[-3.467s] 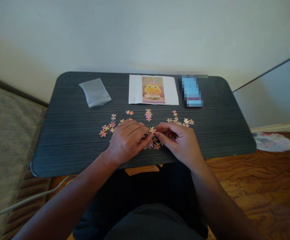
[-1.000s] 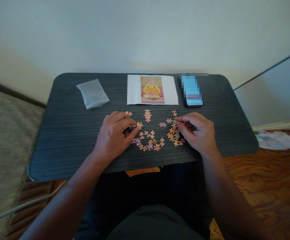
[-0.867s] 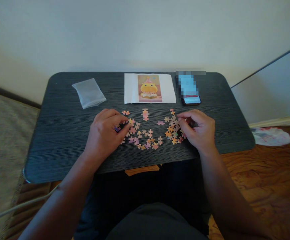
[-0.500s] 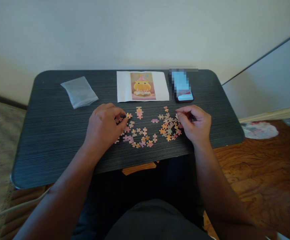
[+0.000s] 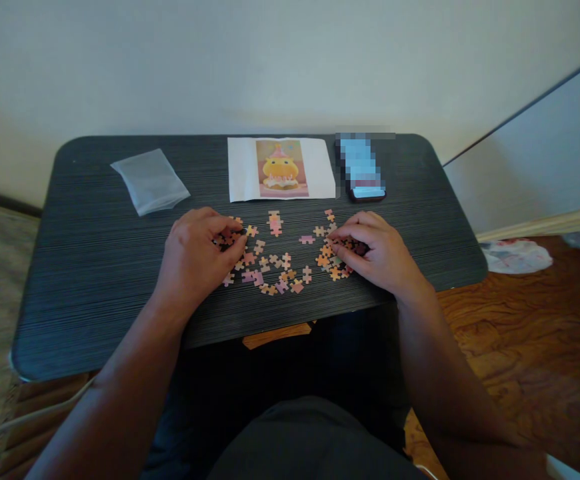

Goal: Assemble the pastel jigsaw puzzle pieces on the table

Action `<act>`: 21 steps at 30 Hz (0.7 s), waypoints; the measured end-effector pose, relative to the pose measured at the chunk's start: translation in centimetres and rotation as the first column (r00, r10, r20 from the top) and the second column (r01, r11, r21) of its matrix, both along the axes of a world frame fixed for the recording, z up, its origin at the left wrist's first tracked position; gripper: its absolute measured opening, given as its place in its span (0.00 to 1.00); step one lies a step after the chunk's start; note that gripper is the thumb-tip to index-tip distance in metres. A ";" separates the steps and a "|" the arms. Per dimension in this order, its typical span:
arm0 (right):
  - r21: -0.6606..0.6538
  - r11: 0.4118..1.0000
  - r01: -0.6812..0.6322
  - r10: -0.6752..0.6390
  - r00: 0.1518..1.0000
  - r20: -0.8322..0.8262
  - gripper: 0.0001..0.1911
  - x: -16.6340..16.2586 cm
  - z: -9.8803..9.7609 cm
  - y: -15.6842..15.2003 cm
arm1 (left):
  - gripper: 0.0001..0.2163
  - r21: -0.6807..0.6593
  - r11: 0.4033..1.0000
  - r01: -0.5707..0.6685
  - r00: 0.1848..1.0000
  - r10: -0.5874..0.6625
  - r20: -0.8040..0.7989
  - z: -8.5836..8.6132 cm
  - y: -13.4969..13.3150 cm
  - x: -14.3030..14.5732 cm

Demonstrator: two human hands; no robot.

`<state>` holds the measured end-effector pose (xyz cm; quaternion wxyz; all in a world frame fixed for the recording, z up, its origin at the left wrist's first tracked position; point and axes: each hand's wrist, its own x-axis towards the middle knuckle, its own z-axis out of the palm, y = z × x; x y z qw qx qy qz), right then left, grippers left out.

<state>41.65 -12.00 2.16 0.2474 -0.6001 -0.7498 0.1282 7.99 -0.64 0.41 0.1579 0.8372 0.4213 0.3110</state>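
Note:
Loose jigsaw puzzle pieces (image 5: 285, 261) in pink, orange and beige lie before me in two loose groups. My left hand (image 5: 197, 253) curls over the left group, thumb and forefinger nearly together on something small and dark at their tips. Several pieces lie under its palm, partly hidden. Over the right group, my right hand (image 5: 377, 252) has thumb and forefinger pinched on a puzzle piece (image 5: 329, 241), mostly covered by the fingertips. Between the hands, a few joined pieces (image 5: 275, 223) form a small upright block, and a single pink piece (image 5: 307, 239) lies apart.
A printed sheet (image 5: 243, 170) with a yellow cartoon figure lies behind the pieces. A clear plastic bag (image 5: 151, 181) is at the back left, a phone (image 5: 367, 193) at the back right. The dark table (image 5: 95, 280) stands against a wall; a plastic bag (image 5: 517, 257) lies on the floor.
My right hand has moved left and down over the right-hand pieces. My left hand stays in nearly the same place over its group; the whole view has shifted slightly.

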 end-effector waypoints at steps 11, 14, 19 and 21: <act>-0.178 0.978 -0.107 0.126 0.987 0.101 0.10 0.1 2.6 1.2 | 0.08 -0.024 0.998 -0.058 0.997 0.057 -0.043 1.2 -0.8 0.6; -0.191 0.976 -0.101 0.125 0.985 0.117 0.10 0.2 2.6 1.5 | 0.09 0.007 0.992 -0.125 0.992 0.125 0.030 1.3 -0.8 0.5; -0.212 0.972 -0.099 0.125 0.986 0.114 0.10 0.5 2.3 1.8 | 0.07 -0.019 0.969 -0.247 0.958 0.247 0.147 1.5 -0.5 -0.3; -0.233 0.968 -0.094 0.119 0.988 0.094 0.10 0.7 2.1 2.0 | 0.06 -0.049 0.956 -0.288 0.941 0.292 0.170 1.4 -0.2 -0.7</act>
